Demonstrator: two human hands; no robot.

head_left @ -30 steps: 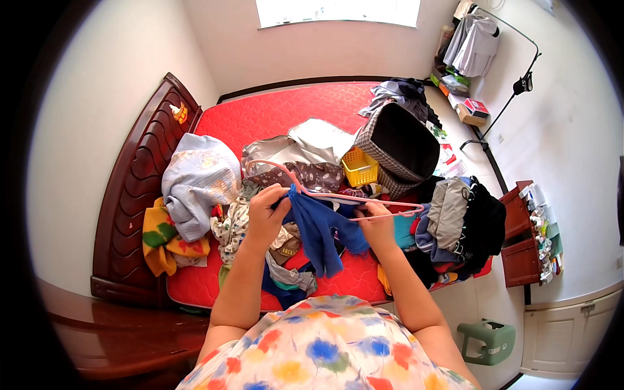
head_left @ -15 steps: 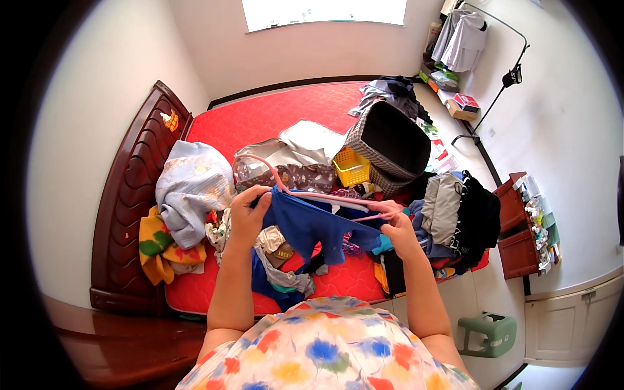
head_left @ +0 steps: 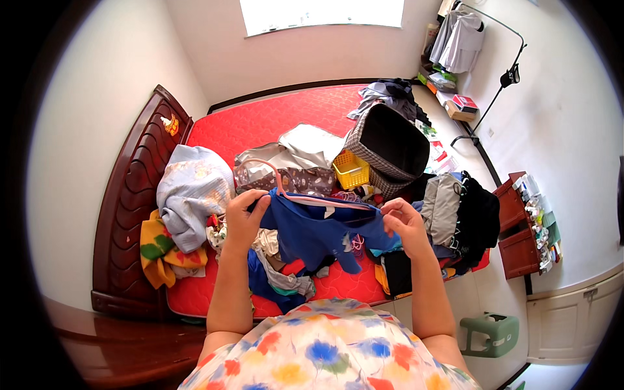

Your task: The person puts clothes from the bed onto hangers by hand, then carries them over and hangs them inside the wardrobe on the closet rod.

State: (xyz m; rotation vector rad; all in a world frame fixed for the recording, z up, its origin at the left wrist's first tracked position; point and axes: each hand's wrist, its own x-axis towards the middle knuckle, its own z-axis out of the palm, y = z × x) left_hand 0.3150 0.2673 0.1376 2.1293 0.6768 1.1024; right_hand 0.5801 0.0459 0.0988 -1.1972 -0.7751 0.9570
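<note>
A blue shirt (head_left: 302, 227) hangs spread between my hands above the bed, with a pink clothes hanger (head_left: 279, 182) running along its neck opening. The hook of the hanger curves up and to the left. At the left shoulder, my left hand (head_left: 244, 220) pinches the cloth close to the hanger. My right hand (head_left: 405, 222) is at the other shoulder, thumb and fingers closed on the fabric by the hanger's end. A white tag shows inside the collar. The shirt's lower part droops over the clothes beneath it.
The red mattress (head_left: 279, 107) carries heaped clothes, a pale blue quilt (head_left: 195, 185), a yellow basket (head_left: 351, 170) and a checked fabric box (head_left: 380, 153). Grey and black clothes (head_left: 478, 221) are piled at the right. A green stool (head_left: 497, 335) stands on the floor; a wooden headboard (head_left: 140, 214) rises left.
The shirt's right shoulder now covers the hanger's right arm, which was bare before. My right hand has moved slightly right, from the hanger to the shirt's shoulder.
</note>
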